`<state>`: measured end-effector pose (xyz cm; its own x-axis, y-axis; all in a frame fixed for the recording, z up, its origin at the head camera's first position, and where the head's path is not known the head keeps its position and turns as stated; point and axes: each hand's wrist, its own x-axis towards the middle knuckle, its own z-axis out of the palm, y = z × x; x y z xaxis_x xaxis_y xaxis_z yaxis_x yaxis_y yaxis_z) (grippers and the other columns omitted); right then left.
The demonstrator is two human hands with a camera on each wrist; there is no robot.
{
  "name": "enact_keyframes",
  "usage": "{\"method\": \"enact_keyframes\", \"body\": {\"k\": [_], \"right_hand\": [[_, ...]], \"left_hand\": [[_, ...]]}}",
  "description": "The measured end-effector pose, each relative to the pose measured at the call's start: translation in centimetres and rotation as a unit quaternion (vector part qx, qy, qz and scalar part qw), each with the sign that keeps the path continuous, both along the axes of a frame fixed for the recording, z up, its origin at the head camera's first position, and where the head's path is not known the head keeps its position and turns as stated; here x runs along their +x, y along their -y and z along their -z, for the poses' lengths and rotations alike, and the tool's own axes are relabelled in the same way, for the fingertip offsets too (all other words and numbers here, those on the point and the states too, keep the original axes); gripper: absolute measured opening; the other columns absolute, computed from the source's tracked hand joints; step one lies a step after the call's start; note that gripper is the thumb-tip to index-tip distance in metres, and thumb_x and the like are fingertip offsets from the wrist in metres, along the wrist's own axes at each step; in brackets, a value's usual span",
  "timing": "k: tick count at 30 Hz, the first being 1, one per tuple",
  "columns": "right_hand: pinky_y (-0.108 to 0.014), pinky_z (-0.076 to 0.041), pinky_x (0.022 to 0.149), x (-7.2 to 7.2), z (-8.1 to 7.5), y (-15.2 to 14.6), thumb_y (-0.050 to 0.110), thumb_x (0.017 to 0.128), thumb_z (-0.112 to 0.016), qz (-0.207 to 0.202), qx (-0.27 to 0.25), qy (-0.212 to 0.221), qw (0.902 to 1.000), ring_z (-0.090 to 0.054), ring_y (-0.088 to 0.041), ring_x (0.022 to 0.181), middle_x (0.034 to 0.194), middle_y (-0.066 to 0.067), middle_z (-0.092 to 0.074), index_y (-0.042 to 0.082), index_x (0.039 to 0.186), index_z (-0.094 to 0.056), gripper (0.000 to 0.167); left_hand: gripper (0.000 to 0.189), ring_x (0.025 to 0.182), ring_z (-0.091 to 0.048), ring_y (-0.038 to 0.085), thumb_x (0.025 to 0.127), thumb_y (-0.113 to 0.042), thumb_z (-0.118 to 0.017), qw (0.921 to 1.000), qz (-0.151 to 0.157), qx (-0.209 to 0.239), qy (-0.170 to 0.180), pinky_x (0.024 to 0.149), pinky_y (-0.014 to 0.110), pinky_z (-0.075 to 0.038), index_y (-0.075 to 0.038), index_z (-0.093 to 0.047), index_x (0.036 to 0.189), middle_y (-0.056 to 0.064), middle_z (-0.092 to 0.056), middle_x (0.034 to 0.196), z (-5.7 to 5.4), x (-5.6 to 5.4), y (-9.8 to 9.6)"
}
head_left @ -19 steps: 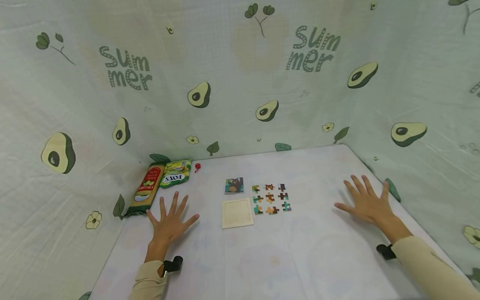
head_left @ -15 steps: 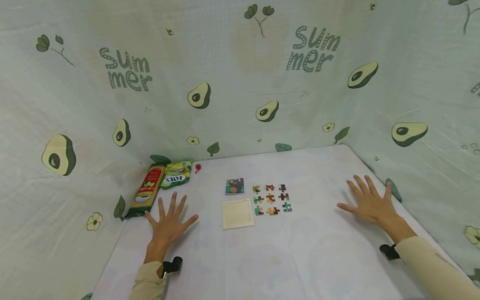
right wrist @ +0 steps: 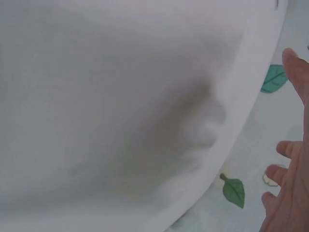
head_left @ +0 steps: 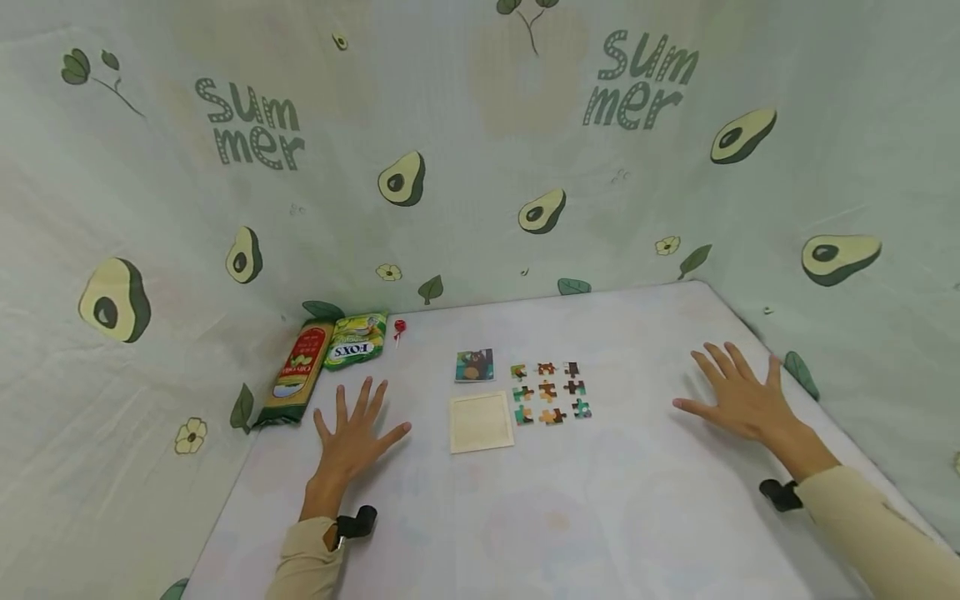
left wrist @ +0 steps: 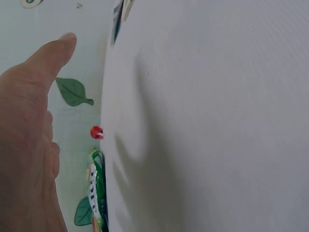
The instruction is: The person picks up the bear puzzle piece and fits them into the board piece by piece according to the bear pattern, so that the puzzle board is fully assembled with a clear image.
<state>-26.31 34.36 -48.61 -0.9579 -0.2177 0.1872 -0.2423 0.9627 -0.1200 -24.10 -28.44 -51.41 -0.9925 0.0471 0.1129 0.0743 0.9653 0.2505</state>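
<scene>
My left hand point(head_left: 351, 442) hovers over the left of the table with fingers spread, its shadow falling on the cloth in the left wrist view. Nearest to it lies a long green and red packet point(head_left: 300, 367). Spread fingers also mark my right hand point(head_left: 744, 402), above the table's right side and holding nothing. Between the hands lie a shallow pale square tray point(head_left: 482, 423) and a small picture card point(head_left: 475, 365) showing a bear. Right of these, several jigsaw pieces point(head_left: 548, 391) are laid apart in rows.
A green and yellow FOX'S bag point(head_left: 356, 340) lies at the back left beside the long packet. A red lollipop point(head_left: 400, 326) is next to it. Patterned cloth walls point(head_left: 465, 117) rise behind and at both sides of the white table point(head_left: 570, 517).
The head view has shifted slightly. My left hand has moved a little to the right, away from the long packet; the right hand is nearly unmoved. The objects lie as before.
</scene>
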Motion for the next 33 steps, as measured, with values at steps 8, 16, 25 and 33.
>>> {"method": "enact_keyframes", "body": {"k": [8,16,25,33], "right_hand": [[-0.075,0.010,0.106,-1.4,-0.6,4.2,0.073,0.086,-0.058,-0.028,-0.015,-0.019,0.9993,-0.018,-0.043,0.145,0.157,-0.021,-0.030,0.004,0.153,-0.033,0.100],[-0.075,0.000,0.107,-2.7,-1.5,7.7,0.072,0.087,-0.058,-0.055,-0.022,-0.022,0.9980,-0.021,-0.041,0.144,0.156,-0.020,-0.034,0.004,0.153,-0.036,0.098],[-0.071,-0.012,0.105,-4.0,-2.1,10.4,0.065,0.088,-0.064,-0.091,-0.048,-0.028,0.9943,-0.026,-0.040,0.142,0.155,-0.016,-0.038,0.007,0.152,-0.041,0.089],[-0.068,-0.016,0.103,-4.9,-2.0,11.9,0.058,0.088,-0.069,-0.110,-0.068,-0.010,0.9916,-0.028,-0.039,0.141,0.152,-0.014,-0.043,0.008,0.148,-0.046,0.081]], "left_hand": [[0.092,0.147,-0.011,0.041,0.088,-0.072,-0.055,0.9977,0.039,0.054,-0.008,0.108,0.070,-0.009,-0.026,-0.023,0.161,0.006,-0.017,0.166,-0.1,-2.0,-3.2],[0.081,0.135,-0.030,0.038,0.090,-0.057,-0.067,0.9875,0.065,0.137,-0.042,0.099,0.061,-0.029,-0.023,-0.036,0.157,0.002,-0.026,0.163,0.7,-3.3,-5.7],[0.067,0.132,-0.038,0.033,0.091,-0.047,-0.071,0.9656,0.115,0.229,-0.045,0.102,0.058,-0.036,-0.023,-0.049,0.150,0.003,-0.042,0.155,2.7,-3.8,-6.3],[0.057,0.128,-0.044,0.026,0.088,-0.037,-0.078,0.9558,0.123,0.265,-0.032,0.102,0.053,-0.042,-0.024,-0.060,0.140,-0.002,-0.052,0.147,3.1,-3.7,-6.5]]}}
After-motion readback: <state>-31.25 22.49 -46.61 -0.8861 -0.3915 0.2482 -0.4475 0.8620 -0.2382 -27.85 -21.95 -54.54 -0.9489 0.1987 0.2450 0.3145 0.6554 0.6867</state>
